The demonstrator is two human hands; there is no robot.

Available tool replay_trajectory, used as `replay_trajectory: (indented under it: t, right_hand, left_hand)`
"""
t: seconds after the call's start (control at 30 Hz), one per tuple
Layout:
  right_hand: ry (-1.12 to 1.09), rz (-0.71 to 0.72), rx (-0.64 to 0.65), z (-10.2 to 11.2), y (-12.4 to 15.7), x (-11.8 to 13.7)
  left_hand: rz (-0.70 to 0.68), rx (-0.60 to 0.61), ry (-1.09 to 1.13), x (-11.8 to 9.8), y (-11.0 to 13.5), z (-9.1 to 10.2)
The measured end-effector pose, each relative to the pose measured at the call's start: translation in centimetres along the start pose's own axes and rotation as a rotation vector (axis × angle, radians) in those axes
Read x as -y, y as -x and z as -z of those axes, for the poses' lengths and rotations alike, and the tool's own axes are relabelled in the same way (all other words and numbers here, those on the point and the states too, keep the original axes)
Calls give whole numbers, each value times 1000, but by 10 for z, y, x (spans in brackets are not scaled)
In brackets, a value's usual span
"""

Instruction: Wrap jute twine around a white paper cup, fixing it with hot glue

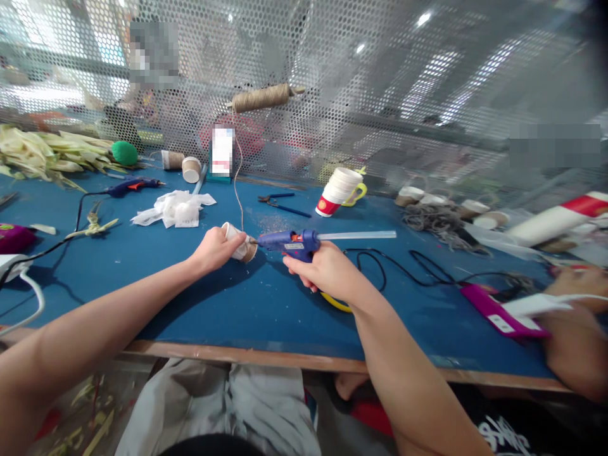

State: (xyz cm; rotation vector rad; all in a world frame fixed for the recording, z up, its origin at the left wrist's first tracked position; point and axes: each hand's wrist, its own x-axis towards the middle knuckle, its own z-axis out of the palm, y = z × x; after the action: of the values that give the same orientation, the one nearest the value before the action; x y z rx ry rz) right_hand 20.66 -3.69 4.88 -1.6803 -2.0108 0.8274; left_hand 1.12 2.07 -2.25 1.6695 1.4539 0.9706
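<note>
My left hand [213, 250] is closed around a small white paper cup [231, 234], which lies tilted on its side, its lower end wrapped in brown twine [248, 252]. In my right hand [327, 272] is a blue hot glue gun [287, 240], its nozzle at the wrapped end of the cup. Whether the nozzle touches the cup is hard to tell. A clear glue stick [358, 235] juts from the back of the gun. From a spool of twine [261, 99] on the mesh, a strand hangs down to the cup. Below my right hand shows a yellow curved object [336, 303].
Pliers [285, 206], stacked paper cups [338, 190] and a white crumpled cloth [175, 209] lie beyond my hands. Another glue gun [133, 185] is at left. At right are cords, a purple power strip [503, 313] and another person's arm [577, 329]. A perforated screen [332, 82] stands behind.
</note>
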Motion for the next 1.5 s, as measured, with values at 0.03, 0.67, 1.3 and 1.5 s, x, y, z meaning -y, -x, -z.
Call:
replay_trajectory:
  t: [0.03, 0.67, 1.3, 1.5]
  right_hand:
    - [0, 3, 0, 0, 0, 0]
    - [12, 31, -9, -2, 3, 1]
    - [5, 5, 6, -2, 4, 0]
    - [13, 6, -7, 0, 3, 1]
  left_hand:
    - [-5, 1, -1, 0, 0, 0]
    - [11, -12, 21, -1, -1, -1]
    - [-3, -14, 115, 0, -1, 0]
    - [-32, -4, 110, 2, 1, -1]
